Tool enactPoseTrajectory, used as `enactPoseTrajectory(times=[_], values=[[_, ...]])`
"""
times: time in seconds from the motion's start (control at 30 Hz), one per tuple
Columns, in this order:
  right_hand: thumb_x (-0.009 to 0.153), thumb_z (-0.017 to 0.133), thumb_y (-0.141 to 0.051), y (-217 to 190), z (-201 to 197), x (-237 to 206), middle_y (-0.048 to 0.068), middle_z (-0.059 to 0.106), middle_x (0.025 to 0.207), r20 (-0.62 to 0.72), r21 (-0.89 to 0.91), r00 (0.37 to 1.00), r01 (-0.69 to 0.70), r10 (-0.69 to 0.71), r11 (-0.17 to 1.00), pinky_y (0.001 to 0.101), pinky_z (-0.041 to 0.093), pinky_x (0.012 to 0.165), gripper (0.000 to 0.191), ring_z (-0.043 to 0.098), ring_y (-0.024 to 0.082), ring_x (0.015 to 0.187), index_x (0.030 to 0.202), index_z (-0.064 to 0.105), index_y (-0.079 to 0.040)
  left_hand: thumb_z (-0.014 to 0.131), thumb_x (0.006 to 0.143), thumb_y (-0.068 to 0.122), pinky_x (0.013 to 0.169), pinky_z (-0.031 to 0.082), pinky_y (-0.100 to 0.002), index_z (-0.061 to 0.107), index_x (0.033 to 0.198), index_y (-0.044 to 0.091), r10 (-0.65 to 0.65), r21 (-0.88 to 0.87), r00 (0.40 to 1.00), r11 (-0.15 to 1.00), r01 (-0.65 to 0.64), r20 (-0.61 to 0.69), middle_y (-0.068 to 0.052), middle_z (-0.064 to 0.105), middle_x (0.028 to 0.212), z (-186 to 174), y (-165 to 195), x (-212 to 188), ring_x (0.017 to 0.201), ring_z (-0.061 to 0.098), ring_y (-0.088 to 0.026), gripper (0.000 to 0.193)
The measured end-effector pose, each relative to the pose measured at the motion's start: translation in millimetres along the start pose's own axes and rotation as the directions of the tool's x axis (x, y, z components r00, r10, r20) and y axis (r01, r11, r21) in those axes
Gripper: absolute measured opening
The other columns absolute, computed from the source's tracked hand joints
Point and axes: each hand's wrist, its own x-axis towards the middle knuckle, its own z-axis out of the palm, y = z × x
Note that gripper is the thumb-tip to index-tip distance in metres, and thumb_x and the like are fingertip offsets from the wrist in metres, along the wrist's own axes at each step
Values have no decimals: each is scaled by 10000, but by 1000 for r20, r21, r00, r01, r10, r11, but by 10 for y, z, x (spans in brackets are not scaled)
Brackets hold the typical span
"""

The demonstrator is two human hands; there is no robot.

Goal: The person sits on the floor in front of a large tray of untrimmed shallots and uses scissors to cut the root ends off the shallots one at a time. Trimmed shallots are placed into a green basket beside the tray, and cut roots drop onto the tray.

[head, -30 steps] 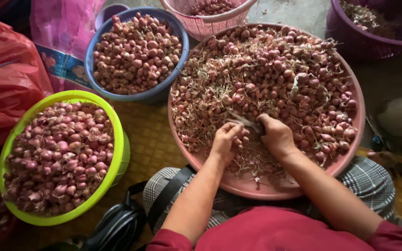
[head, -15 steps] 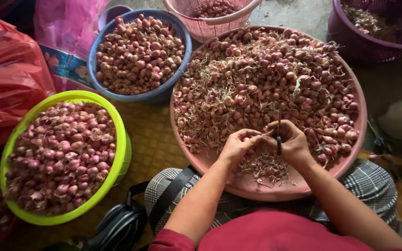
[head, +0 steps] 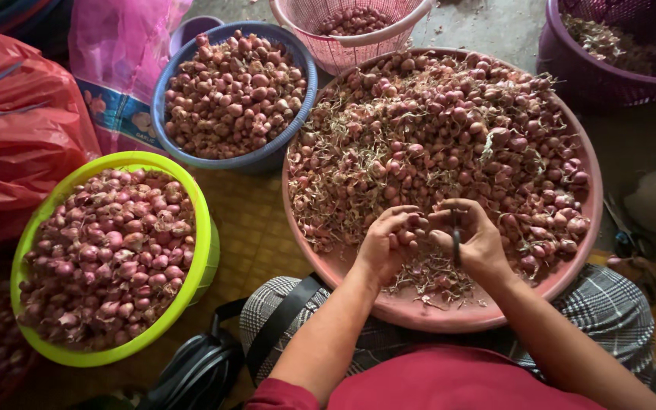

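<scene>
- Over the near rim of the pink basin (head: pixel 419 315), the left hand (head: pixel 383 244) curls its fingers (head: pixel 398 219) shut around a small shallot (head: pixel 417 222).
- Right hand (head: pixel 474 237) is closed too, fingers pinching a dark blade (head: pixel 456 244) just beside that shallot.
- Beneath both hands, the basin holds a loose heap of untrimmed shallots (head: pixel 449 129) with dry roots and stems.
- Farther left, one green tub (head: pixel 205 250) and one blue tub (head: pixel 301 72) are each heaped with cleaner bulbs.
- Beyond them stand one pink mesh basket (head: pixel 343 45), holding a few bulbs, and one purple basket (head: pixel 571 72) of scraps.
- Two plastic bags, red (head: pixel 17 129) and pink (head: pixel 115 53), lie at the left.
</scene>
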Motion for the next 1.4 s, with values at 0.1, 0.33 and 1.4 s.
enactPoseTrajectory(times=[0.1,0.33,1.4], values=[[764,855,-258,-78,-24,49,113,728,994,-32,-248,996,-94,89,964,335,577,757,647,700,179,883,1285,530,-53,625,989,103,611,531,-248,666,1169,83,58,126,996,991,-50,-63,-69,754,1003,-44,-17,40,736,682,-114,186],[646,923,-365,-213,-196,32,119,739,811,-2,-681,919,-290,395,672,368,579,745,664,710,204,767,1144,610,-58,785,920,-28,666,534,-213,695,1151,49,283,246,957,925,-291,67,-25,735,1014,-171,-91,113,808,645,-64,260],[802,815,-178,339,-321,180,50,694,929,49,-98,962,-262,268,960,283,521,654,481,641,126,787,1224,622,-53,605,978,226,766,620,-361,599,1170,-13,22,-203,984,977,-59,-179,-170,683,1018,3,76,299,860,704,-252,307]])
